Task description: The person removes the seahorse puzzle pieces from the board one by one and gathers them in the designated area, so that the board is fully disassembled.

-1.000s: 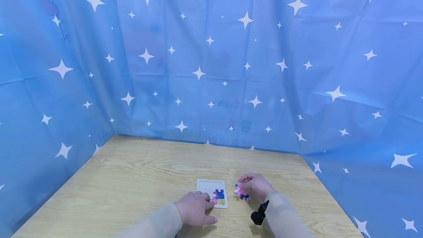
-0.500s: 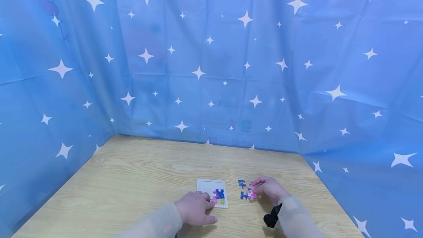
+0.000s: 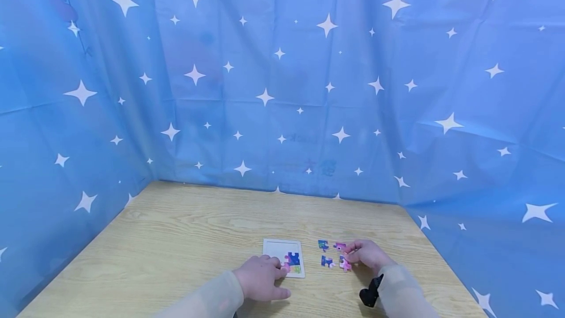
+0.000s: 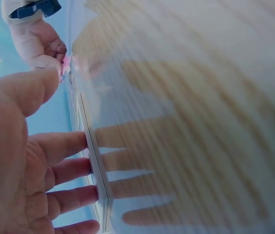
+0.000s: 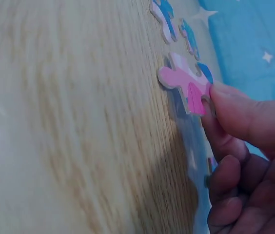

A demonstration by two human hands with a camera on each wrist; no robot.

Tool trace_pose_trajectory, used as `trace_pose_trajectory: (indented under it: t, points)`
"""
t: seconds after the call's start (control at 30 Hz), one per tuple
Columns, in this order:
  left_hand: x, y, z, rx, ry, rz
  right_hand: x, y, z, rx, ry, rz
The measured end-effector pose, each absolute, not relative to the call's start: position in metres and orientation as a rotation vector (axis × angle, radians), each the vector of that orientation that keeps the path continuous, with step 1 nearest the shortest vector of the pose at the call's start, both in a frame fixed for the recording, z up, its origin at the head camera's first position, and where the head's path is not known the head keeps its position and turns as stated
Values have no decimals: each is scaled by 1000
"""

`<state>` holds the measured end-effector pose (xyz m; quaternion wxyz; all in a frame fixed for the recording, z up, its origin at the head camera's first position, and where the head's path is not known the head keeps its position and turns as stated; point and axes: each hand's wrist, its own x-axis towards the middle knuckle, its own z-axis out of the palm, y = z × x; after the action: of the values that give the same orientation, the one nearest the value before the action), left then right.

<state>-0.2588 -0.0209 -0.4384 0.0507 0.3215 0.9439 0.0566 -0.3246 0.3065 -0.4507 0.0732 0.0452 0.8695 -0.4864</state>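
My left hand (image 3: 260, 278) lies over the lower left of a white puzzle tray (image 3: 275, 247), its extended fingertips (image 4: 81, 195) touching the tray's edge in the left wrist view. Joined blue, pink and yellow-green pieces (image 3: 293, 259) fill the tray's lower right; the fingers hide part of them. Right of the tray, my right hand (image 3: 368, 254) pinches a pink jigsaw piece (image 5: 184, 83) between thumb and index finger, tilted at the tabletop. Near those fingertips is another pink piece (image 3: 339, 246) with an eye-like spot. Two mostly blue pieces, an upper one (image 3: 323, 245) and a lower one (image 3: 327, 261), lie closer to the tray.
The wood-grain table (image 3: 198, 229) reaches back to a blue curtain (image 3: 282, 87) with white stars, which also hangs along both sides. A black band with a device (image 3: 371, 292) is on the right wrist.
My right hand has shifted rightward, and the loose pieces, bunched together before, now lie apart in two rows. The left hand and tray have stayed put.
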Motion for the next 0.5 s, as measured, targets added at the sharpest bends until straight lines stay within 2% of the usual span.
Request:
trace_pose_trajectory:
  t: [0.5]
  points:
    - [-260,-21,-440,1002,2882,145,-323,299,-448,80,2739,-1211]
